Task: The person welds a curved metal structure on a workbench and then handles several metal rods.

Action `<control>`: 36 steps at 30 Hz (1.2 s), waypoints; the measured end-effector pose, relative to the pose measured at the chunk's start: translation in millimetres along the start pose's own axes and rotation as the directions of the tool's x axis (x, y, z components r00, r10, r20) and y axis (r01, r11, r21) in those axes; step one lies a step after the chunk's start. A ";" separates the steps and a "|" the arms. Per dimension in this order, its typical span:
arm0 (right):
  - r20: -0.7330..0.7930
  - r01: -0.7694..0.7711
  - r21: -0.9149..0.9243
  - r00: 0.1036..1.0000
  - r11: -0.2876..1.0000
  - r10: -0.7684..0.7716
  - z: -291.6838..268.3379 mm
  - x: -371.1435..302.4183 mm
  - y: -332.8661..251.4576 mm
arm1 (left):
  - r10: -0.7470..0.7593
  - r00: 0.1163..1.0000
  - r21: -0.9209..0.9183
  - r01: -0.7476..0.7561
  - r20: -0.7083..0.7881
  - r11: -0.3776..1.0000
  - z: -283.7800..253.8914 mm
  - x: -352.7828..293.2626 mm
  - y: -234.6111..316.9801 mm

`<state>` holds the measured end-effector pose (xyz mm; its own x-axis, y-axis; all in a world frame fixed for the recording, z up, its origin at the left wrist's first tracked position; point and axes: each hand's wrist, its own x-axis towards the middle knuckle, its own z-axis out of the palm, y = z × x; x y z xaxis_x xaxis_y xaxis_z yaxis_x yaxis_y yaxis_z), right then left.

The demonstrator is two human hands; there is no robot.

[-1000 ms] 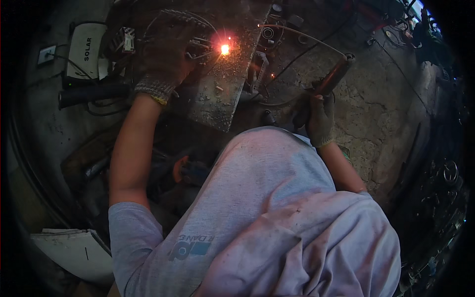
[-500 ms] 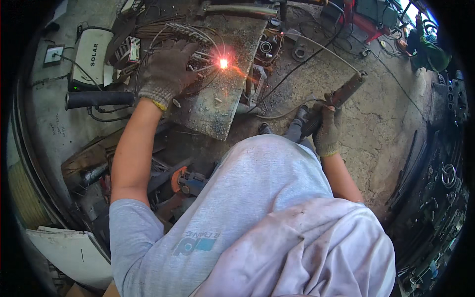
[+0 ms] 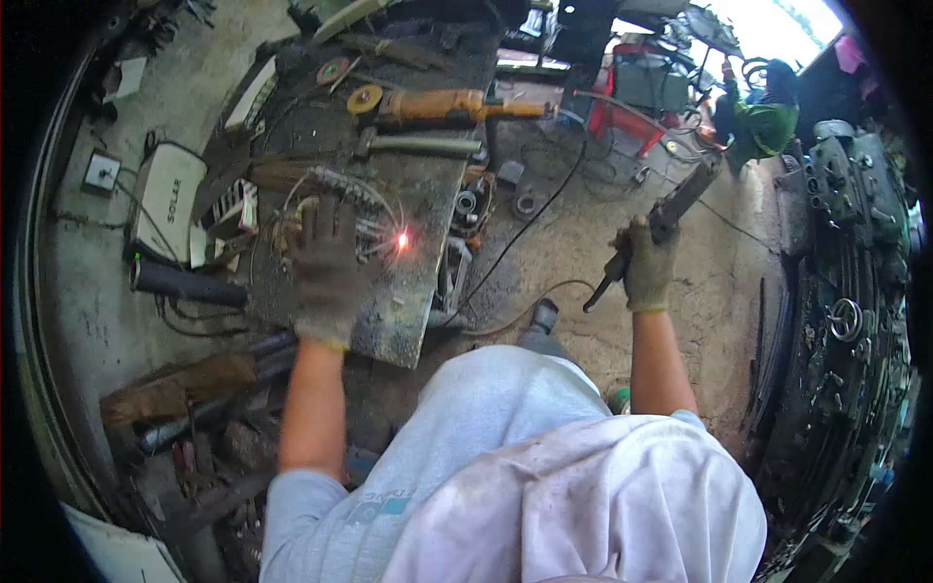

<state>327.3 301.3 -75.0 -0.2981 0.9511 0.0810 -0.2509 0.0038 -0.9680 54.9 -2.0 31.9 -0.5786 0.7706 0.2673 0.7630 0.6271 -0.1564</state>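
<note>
My left hand [image 3: 335, 262], in a brown knit glove, lies over a piece made of curved metal rods [image 3: 335, 180] on the metal-topped bench [image 3: 389, 335]. Its fingers are stretched out; whether they touch the rods cannot be made out. At the rods' right end a small spot glows red-white [image 3: 402, 240]. My right hand [image 3: 649, 264], gloved too, is closed around a welding electrode holder [image 3: 685, 199], held up to the right of the bench. A thin rod runs from the holder's top toward the upper left, away from the glowing spot.
An orange angle grinder [image 3: 428, 107] and a hammer [image 3: 418, 145] lie on the bench's far part. A white welding machine [image 3: 167, 199] stands at left, a dark cylinder [image 3: 190, 282] below it. Cables cross the floor. Metal scrap [image 3: 836, 340] lines the right; a person in green [image 3: 763, 121] is behind.
The view has shifted, showing the grinder and more of the bench's far part. The glow has shrunk and dimmed. My left fingers have straightened; the right hand still grips the holder.
</note>
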 end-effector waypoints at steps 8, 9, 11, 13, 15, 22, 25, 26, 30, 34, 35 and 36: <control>0.081 0.119 -0.054 0.990 0.991 -0.115 3.3 210.6 -53.9 | -0.137 0.988 -0.574 0.076 -0.064 0.815 22.0 -93.9 53.9; 0.054 0.121 -0.079 0.992 0.990 -0.117 10.8 234.1 -56.4 | -0.163 0.985 -0.593 0.095 -0.062 0.800 27.7 -97.8 54.6; 0.107 0.211 0.012 0.972 0.977 -0.211 27.6 282.8 -57.5 | -0.151 0.986 -0.590 0.080 -0.072 0.804 21.6 -98.2 60.0; 0.155 0.201 0.123 0.963 0.972 -0.219 52.8 325.7 -56.1 | -0.208 0.977 -0.589 0.139 -0.050 0.796 26.1 -102.0 69.1; 0.193 0.087 0.252 0.971 0.964 -0.138 83.1 366.6 -55.6 | -0.313 0.950 -0.579 0.253 -0.004 0.775 35.0 -103.6 79.3; 0.478 -0.220 0.377 0.878 0.900 0.014 167.4 503.1 1.9 | -0.506 0.860 -0.291 0.469 -0.062 0.834 80.8 -95.2 113.8; 0.602 -0.272 0.333 0.798 0.903 0.018 184.0 572.0 44.1 | -0.591 0.806 -0.270 0.562 -0.034 0.782 87.6 -87.7 119.7; 0.648 -0.283 0.324 0.762 0.903 0.006 193.9 594.9 62.3 | -0.597 0.801 -0.243 0.573 -0.037 0.783 90.6 -87.1 121.4; 0.720 0.140 0.072 0.678 0.988 -0.149 239.7 572.5 65.3 | -0.644 0.762 -0.152 0.630 -0.072 0.762 89.7 -88.0 132.6; 0.711 -0.209 -0.087 0.672 0.974 0.208 251.2 546.5 44.9 | -0.679 0.732 -0.074 0.675 -0.051 0.734 84.1 -72.8 141.3; 0.714 -0.374 -0.088 0.622 0.923 0.320 248.5 562.5 56.7 | -0.687 0.724 -0.075 0.683 -0.061 0.726 84.6 -66.9 142.1; 0.756 -0.277 -0.129 0.594 0.952 0.275 249.5 573.4 68.6 | -0.699 0.711 -0.071 0.695 -0.073 0.715 84.6 -65.3 140.9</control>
<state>-90.6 769.9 -35.7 -0.9423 0.3326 -0.0384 -0.0378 -0.2199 -0.9748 175.8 45.7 -88.0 -0.9238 0.1016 0.3691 0.1640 0.9762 0.1418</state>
